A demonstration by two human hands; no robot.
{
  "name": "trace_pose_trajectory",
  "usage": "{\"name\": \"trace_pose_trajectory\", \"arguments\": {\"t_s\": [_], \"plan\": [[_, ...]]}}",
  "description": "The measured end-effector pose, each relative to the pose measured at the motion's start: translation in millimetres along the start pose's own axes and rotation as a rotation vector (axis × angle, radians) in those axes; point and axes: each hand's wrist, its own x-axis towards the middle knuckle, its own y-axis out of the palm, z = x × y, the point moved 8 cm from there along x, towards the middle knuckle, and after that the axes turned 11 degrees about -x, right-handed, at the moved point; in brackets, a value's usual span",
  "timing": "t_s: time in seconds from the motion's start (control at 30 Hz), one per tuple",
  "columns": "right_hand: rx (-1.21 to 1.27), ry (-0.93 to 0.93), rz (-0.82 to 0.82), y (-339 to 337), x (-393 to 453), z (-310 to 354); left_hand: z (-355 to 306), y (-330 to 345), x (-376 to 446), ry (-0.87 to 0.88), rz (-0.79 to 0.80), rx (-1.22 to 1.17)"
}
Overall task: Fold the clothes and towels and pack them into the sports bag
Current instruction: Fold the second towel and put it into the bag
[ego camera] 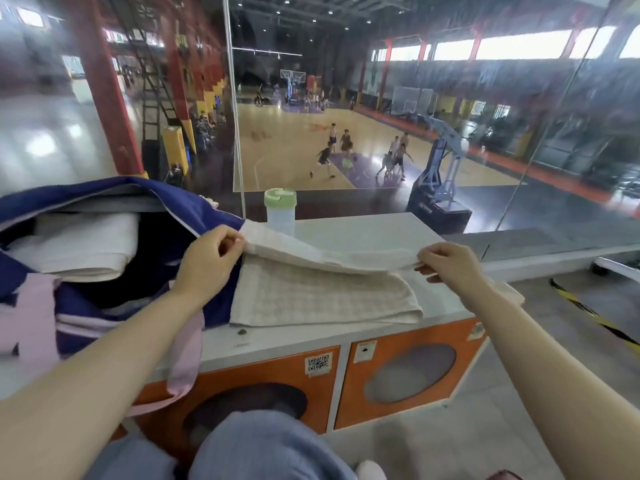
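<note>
A cream checked towel (322, 299) lies folded on the white cabinet top (367, 230). My left hand (211, 258) pinches the upper layer's left corner, next to the bag. My right hand (450, 263) pinches the same layer's right corner, so that layer is lifted off the lower one. The navy sports bag (194, 209) with pink straps stands open at the left. Inside it lies a folded white towel (83, 247).
A clear bottle with a green lid (280, 211) stands behind the towel near the glass wall. The cabinet front has orange doors (408, 372) with round windows. My knee in blue trousers (266, 445) is below. Black-yellow tape (588, 313) marks the floor at right.
</note>
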Motion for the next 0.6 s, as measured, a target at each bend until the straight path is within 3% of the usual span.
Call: {"name": "trace_pose_trajectory", "arguments": {"t_s": [0.27, 0.4, 0.6], "plan": [[0.015, 0.163, 0.063, 20.4, -39.0, -52.6, 0.4, 9.9, -46.8, 0.230, 0.147, 0.397], [-0.015, 0.165, 0.038, 14.3, -42.7, -58.4, 3.4, 15.7, -58.4, 0.253, 0.214, 0.548], [-0.097, 0.097, -0.017, 3.9, -49.1, -45.4, -2.1, 23.6, -69.8, 0.338, 0.298, 0.492]]}}
